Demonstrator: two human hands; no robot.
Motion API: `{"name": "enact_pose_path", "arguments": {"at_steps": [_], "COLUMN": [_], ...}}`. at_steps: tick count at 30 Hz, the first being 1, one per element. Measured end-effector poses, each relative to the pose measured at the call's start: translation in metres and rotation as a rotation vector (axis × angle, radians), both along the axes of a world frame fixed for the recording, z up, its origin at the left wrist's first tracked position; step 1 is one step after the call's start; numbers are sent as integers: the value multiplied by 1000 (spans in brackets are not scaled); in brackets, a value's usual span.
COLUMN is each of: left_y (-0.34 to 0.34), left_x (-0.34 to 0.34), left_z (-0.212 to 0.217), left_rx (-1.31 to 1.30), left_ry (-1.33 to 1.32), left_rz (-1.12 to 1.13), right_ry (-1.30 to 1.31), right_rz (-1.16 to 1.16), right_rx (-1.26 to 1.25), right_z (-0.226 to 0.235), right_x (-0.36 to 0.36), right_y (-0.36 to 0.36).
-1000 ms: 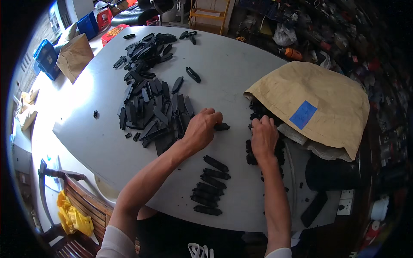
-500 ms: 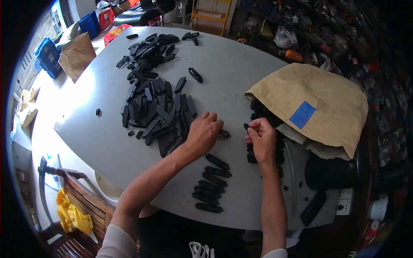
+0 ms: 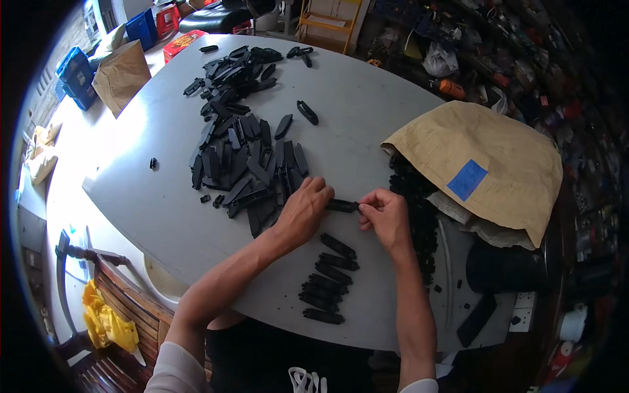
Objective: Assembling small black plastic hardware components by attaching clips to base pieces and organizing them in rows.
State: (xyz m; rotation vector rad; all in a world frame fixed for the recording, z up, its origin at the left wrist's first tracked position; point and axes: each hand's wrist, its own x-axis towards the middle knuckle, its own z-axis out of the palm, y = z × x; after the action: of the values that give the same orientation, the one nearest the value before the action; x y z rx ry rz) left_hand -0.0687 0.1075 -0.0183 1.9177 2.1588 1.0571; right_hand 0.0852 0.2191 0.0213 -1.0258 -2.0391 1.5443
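**Two hands on one black plastic strip above a grey tabletop**

The left hand (image 3: 303,211) and the right hand (image 3: 386,217) meet over the grey table (image 3: 367,111), each gripping one end of a single black plastic strip (image 3: 343,205). The left fingers are closed over the strip's left end; the right thumb and forefinger are pinched together on its right end. The strip lies roughly level between the two hands, just above the table surface; whether it touches the table cannot be told.

Just below the hands, toward the person's body, a short row of black strips (image 3: 327,281) lies side by side, set apart from one another. Beyond the left hand and to its left, a large loose pile of black strips (image 3: 246,150) spreads across the table, its near edge just beside the left fingers. To the right of the right hand, a heap of small black parts (image 3: 416,196) spills from the mouth of a brown paper sack (image 3: 485,150) bearing a blue patch (image 3: 467,179). Far beyond the pile, a lone black strip (image 3: 306,112) lies by itself.
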Motion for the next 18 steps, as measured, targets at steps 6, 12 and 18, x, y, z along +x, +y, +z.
{"name": "enact_pose_path", "arguments": {"at_steps": [6,12,18], "left_y": [-3,-1,-1], "left_x": [1,1,-2], "left_z": [0,1,-2], "left_rx": [-19,2,-19], "left_ry": [-63,-49,-157], "left_rz": [-12,-49,-74], "right_ry": [-147,-142,-156], "right_rz": [132,284,339], "right_rx": [386,594,590], "right_z": [-7,-1,-1], "right_x": [-18,-18,-19], "right_y": [3,7,6]}}
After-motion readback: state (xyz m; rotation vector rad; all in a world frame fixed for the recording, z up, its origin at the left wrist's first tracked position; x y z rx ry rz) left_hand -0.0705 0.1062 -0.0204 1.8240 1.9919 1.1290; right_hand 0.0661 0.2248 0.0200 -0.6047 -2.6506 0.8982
